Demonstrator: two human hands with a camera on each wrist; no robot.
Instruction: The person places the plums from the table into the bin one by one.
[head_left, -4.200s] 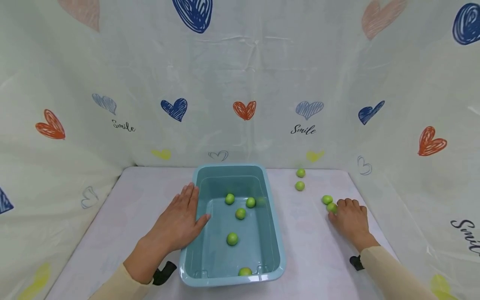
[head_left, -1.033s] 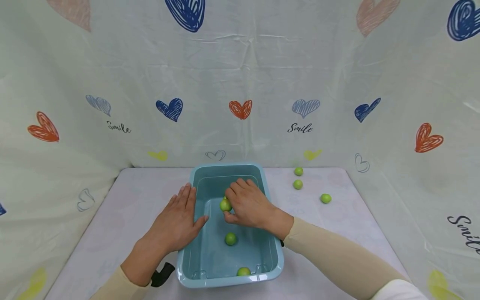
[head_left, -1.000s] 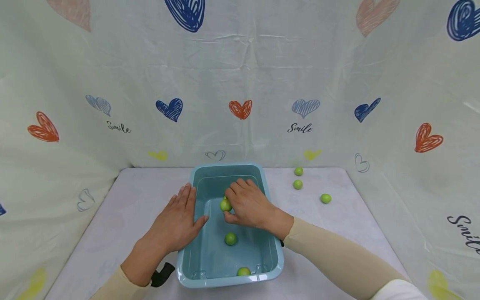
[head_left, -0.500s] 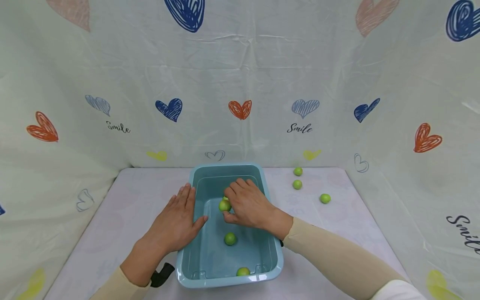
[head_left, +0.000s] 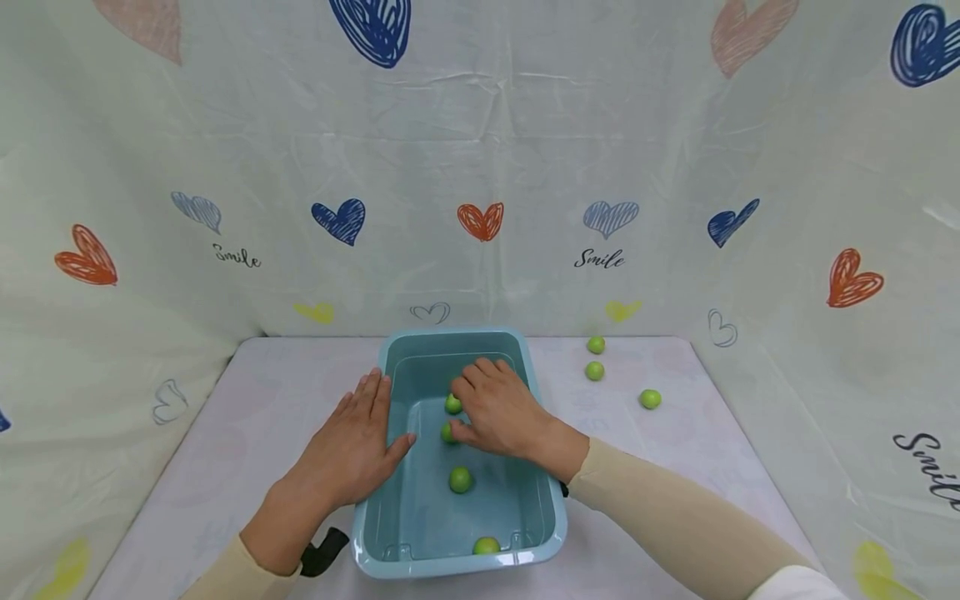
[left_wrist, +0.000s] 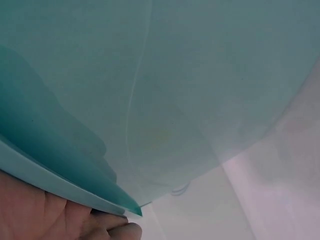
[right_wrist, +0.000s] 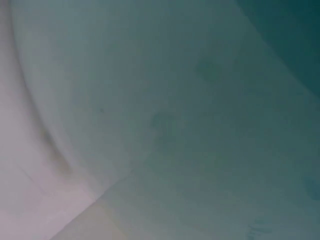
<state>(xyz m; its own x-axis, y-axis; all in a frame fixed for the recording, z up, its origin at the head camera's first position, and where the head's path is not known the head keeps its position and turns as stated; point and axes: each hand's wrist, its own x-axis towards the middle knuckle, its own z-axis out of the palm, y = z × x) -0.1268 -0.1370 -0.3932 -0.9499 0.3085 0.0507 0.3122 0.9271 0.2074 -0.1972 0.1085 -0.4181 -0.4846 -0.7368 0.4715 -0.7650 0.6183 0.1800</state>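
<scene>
Count four visible green fruits (head_left: 460,479) in one bin (head_left: 450,569), three fruits (head_left: 595,371) on one desk (head_left: 300,383), one left hand (head_left: 351,450) and one right hand (head_left: 498,408).

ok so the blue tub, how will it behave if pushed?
The tub would likely slide rather than tip: its base looks broad. Probably stiff: the rim shows no bend beside the left hand. Possibly slick to grip: its near edge shines.
</scene>
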